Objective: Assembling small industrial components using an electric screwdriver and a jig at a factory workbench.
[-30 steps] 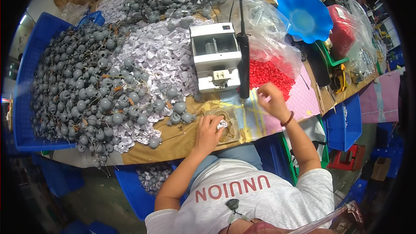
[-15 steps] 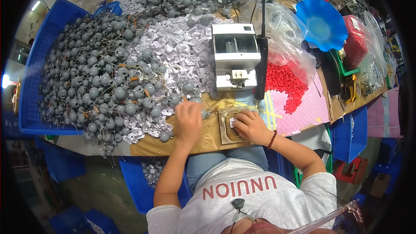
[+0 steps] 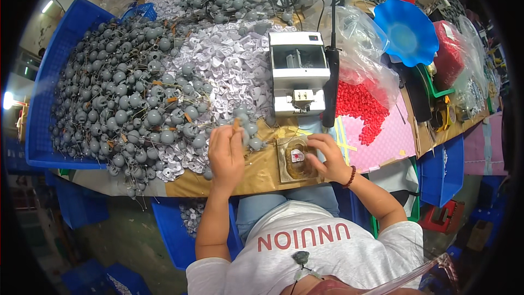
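White-and-red piece (image 3: 297, 156) sits in the block (image 3: 283, 159), long axis unclear, just left of the nearer right hand's (image 3: 332, 161) parted fingers; left hand (image 3: 225, 155) is left of block, grip unreadable.

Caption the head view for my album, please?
Right-hand fingers beside a white piece on a square block; grey balls heaped at left.

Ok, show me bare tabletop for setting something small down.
Bare: the flat pink patterned sheet, right of the small red plastic pieces; and, mostly, the brown paper's front strip between the left hand and the square beige block. Crowded: the left side, heaped with round grey parts and white plastic pieces.
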{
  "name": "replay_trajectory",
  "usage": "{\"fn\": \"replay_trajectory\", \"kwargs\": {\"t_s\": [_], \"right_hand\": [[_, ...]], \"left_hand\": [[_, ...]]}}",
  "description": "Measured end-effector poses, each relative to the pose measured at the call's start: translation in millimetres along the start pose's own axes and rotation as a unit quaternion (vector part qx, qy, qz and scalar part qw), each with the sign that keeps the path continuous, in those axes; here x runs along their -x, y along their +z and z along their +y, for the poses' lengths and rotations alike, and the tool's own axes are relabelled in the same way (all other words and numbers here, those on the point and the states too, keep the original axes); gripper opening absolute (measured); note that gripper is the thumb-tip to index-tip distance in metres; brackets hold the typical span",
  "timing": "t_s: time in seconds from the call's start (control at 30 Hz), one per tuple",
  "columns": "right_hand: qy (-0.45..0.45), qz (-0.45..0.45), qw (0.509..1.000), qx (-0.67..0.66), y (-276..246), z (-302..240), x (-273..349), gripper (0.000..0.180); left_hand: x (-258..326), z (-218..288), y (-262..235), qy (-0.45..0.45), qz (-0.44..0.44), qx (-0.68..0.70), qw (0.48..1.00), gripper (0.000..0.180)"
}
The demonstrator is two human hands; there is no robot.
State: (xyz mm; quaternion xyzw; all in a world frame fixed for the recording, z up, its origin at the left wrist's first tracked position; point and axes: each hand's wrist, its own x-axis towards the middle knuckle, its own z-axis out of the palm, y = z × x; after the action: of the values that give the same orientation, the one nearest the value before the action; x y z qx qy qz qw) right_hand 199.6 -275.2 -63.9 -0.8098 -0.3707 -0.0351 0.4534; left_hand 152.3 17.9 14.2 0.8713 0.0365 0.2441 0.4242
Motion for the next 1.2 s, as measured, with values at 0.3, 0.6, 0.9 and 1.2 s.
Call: {"fn": "replay_trajectory", "kwargs": {"t_s": [0.3, 0.6, 0.9, 1.2], "right_hand": [[0.023, -0.075, 0.970, -0.230, -28, -54, -39, 0.031], [-0.021, -0.143, 0.984, 0.103, -2, 1, 0, 0.025], [-0.097, -0.165, 0.968, 0.160, 19, 3, -4, 0.028], [-0.171, -0.234, 0.927, 0.239, 10, 3, 3, 0.039]], "left_hand": [[43, 30, 31, -0.214, -0.349, 0.395, 0.822, 0.022], [99, 5, 66, -0.067, -0.266, 0.119, 0.954, 0.029], [114, 6, 74, 0.055, -0.266, -0.002, 0.963, 0.028], [112, -9, 71, 0.061, -0.268, -0.077, 0.958, 0.030]]}}
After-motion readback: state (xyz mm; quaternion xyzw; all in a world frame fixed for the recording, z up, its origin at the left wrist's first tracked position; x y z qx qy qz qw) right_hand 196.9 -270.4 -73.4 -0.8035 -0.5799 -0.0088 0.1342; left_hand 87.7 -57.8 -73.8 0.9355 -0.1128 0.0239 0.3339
